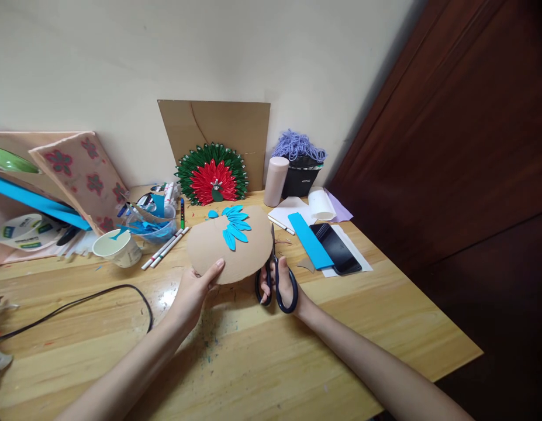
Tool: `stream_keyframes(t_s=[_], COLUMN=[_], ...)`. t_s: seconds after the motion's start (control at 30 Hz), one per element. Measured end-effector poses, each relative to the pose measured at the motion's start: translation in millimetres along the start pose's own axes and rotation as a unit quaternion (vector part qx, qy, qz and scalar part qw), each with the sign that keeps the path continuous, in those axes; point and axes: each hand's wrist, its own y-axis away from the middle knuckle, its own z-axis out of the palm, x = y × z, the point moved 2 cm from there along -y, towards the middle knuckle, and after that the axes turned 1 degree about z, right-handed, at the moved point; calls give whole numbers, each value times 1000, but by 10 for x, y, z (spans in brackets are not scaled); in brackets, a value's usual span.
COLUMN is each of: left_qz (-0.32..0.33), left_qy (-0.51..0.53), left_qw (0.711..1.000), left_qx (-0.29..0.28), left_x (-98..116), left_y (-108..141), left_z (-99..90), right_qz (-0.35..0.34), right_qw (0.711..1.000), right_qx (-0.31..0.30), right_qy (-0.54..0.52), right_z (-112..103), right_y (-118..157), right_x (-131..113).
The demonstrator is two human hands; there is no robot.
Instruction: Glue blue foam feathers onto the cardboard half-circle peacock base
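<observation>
My left hand (203, 286) grips the lower left edge of a rounded piece of cardboard (200, 242), thumb on top and fingers beneath. Several blue petals (235, 226) lie on its upper middle in a fan, and a small blue piece (213, 214) sits near its top edge. In my right hand (286, 283) is a pair of scissors with black handles (292, 299). The blades point away from me along the right edge of the cardboard; whether they bite into it I cannot tell.
A red and green feather-like craft (213, 175) leans on a cardboard sheet (247, 131) at the wall. To the right lie a blue strip (310, 240) and a phone (336, 248). Paper cup (117, 248), markers (165, 248) and a tub of blue scraps (152, 225) stand left. A cable (78, 305) crosses the table.
</observation>
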Motion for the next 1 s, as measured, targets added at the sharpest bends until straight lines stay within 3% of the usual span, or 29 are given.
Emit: stream_keyframes(t_s=[0.13, 0.4, 0.63, 1.0], left_qz=[20, 33, 17, 0], left_qy=[-10, -20, -34, -46], left_qw=[1000, 999, 999, 999], left_qx=[0, 3, 9, -2], left_x=[42, 105, 172, 213], left_y=[7, 2, -72, -51], left_z=[-2, -7, -110, -78], right_qz=[-9, 52, 46, -1], right_qw=[1000, 998, 999, 998], right_qx=[6, 39, 10, 46], right_qy=[3, -12, 0, 33], right_z=[-24, 19, 5, -10], right_y=[-16, -11, -26, -7], right_x=[26, -3, -25, -6])
